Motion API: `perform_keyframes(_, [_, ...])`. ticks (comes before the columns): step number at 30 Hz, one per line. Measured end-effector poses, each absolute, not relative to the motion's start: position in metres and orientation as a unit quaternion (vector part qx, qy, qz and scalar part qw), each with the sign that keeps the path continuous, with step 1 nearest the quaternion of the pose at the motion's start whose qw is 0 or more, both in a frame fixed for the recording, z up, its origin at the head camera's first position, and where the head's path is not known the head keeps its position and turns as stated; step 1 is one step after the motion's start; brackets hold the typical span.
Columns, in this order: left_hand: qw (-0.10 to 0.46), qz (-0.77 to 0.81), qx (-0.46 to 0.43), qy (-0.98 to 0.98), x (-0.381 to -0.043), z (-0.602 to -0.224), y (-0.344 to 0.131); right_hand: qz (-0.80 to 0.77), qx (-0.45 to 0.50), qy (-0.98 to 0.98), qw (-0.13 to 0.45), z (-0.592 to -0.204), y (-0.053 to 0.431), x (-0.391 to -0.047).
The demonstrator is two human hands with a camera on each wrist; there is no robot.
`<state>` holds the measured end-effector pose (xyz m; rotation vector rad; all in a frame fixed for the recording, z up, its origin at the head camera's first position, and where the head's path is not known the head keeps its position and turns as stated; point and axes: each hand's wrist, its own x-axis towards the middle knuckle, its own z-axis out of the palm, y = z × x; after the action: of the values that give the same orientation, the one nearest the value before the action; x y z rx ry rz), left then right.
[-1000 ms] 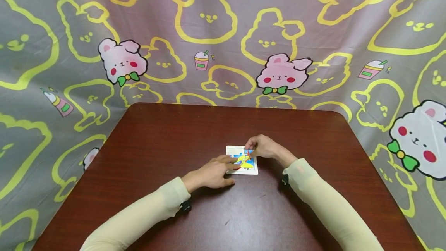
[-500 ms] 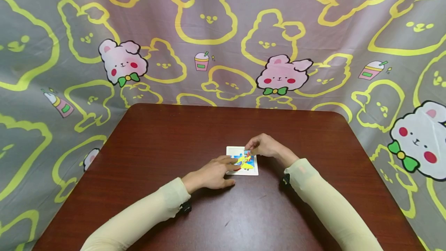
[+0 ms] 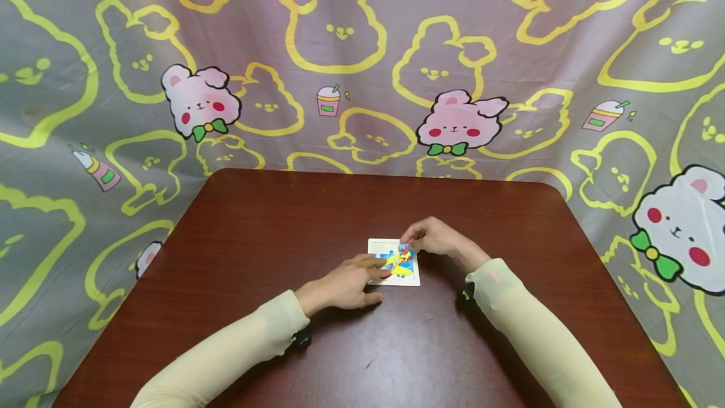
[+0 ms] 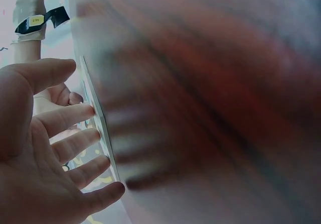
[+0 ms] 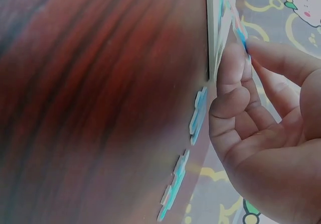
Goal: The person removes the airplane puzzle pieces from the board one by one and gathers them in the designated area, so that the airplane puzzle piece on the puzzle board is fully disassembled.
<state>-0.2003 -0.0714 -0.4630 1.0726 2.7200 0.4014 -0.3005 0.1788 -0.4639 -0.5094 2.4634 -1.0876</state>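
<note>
A small jigsaw puzzle board (image 3: 382, 243) with a white border and a yellow, blue and red picture lies flat on the table. My left hand (image 3: 347, 283) rests on its left side, fingers straight and spread; in the left wrist view the fingertips (image 4: 103, 161) meet the board's edge. At the board's upper right corner, my right hand (image 3: 437, 237) pinches a jigsaw piece (image 5: 241, 32) between thumb and index finger. The right wrist view shows that piece tilted up against the board, with the other fingers curled below. Whether it sits in its slot is unclear.
Two loose jigsaw pieces (image 5: 199, 116) (image 5: 174, 186) lie on the table beyond the board, hidden from the head view by my right hand. The brown table (image 3: 272, 219) stands against a cartoon-printed curtain (image 3: 362, 90).
My right hand has shifted slightly right, still pinching the jigsaw piece at the board's corner, and the piece's tilt has changed a little. My left hand stays in place.
</note>
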Motion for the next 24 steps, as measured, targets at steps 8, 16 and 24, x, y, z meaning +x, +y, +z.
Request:
perform_keyframes(8, [0.085,0.132,0.374,0.914,-0.196,-0.461,-0.074,-0.406,-0.179,0.876,0.19,-0.459,0.188,-0.302])
perform_keyframes(16, [0.083,0.131,0.38,0.912,-0.194,-0.463,-0.078,-0.417,-0.152,0.878,0.18,-0.456,0.204,-0.305])
perform_keyframes(24, [0.085,0.136,0.379,0.911,-0.191,-0.464,-0.081,-0.414,-0.127,0.884,0.175,-0.453,0.224,-0.308])
